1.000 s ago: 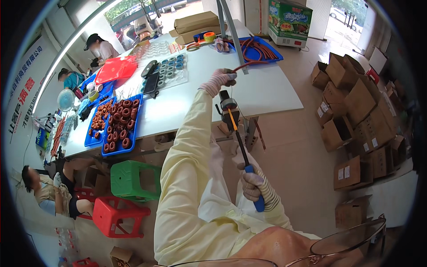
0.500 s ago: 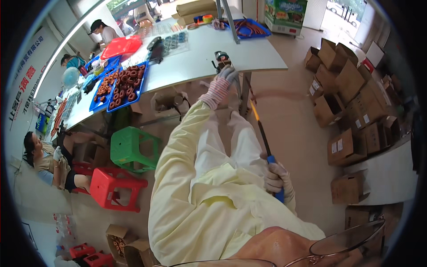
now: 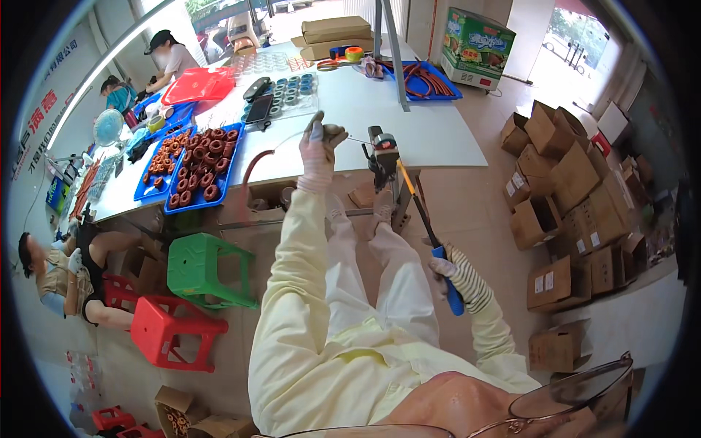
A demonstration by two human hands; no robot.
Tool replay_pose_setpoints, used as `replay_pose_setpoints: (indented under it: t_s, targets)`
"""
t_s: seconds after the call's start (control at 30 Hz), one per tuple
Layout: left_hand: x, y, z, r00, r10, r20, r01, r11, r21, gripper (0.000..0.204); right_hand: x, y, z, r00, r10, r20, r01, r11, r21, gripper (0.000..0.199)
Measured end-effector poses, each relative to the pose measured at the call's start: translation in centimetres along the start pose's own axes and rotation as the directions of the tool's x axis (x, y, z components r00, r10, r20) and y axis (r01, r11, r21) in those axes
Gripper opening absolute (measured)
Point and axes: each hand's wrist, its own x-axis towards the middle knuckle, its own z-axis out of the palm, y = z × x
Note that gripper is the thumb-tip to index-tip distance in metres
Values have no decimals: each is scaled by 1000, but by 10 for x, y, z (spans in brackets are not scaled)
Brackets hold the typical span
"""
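My left hand point(image 3: 318, 146), in a light glove, is raised at the near edge of the white table point(image 3: 438, 139). It pinches the end of a reddish-brown rubber cord point(image 3: 252, 166) that loops down to the left. Just right of it a dark lever tool point(image 3: 382, 155) is fixed at the table edge. Its orange and black shaft point(image 3: 415, 204) slants down toward me. My right hand point(image 3: 454, 271), in a striped glove, grips the blue handle point(image 3: 450, 288) at its end, above my legs.
Blue trays point(image 3: 166, 206) with several brown rubber rings sit on the table's left part. A green stool point(image 3: 201, 266) and a red stool point(image 3: 171, 328) stand to my left. Cardboard boxes point(image 3: 562, 197) are stacked on the right. Other people sit at far left.
My left hand has drawn away to the left from the tool's head, taking the cord with it. My right hand stays on the blue handle.
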Motion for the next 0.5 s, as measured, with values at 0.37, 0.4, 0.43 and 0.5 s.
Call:
replay_pose_setpoints:
  t_s: [0.37,0.4,0.43,0.5]
  targets:
    - [127,-103,-20,544,-759,358,829,553,-87,42,128,-73,-46,925,217,312,-313,900,303,46]
    - [129,-113,-19,481,-756,443,862,499,-85,41,133,-70,-53,893,180,412,-364,827,429,46]
    - [132,-123,-15,403,-744,533,897,437,-70,41,135,-66,-60,863,118,491,-410,732,545,45]
    - [136,-121,-15,409,-810,421,893,450,-2,35,128,-43,-61,892,108,440,-385,692,611,39]
